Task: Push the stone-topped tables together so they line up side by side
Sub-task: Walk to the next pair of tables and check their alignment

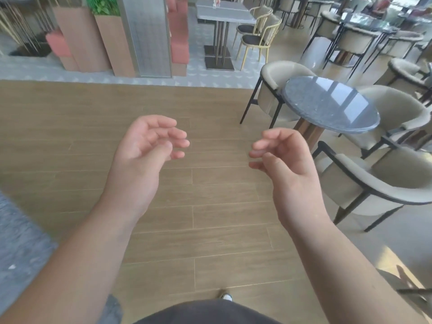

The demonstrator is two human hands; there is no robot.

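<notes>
A grey speckled stone surface (18,242) shows at the lower left edge; only a corner of it is in view. A grey rectangular stone-topped table (224,10) stands far back on a metal pedestal. A round blue-grey stone-topped table (327,104) stands at the right among chairs. My left hand (145,148) and my right hand (285,157) hang in the air over the wooden floor, palms facing each other, fingers loosely curled, holding nothing and touching no table.
Beige tub chairs (378,181) with black legs ring the round table. Yellow-framed chairs (259,36) stand by the far table. Tall tan planters (112,43) and a grey partition (149,36) line the back left. Wood-plank floor (210,206) lies below my hands.
</notes>
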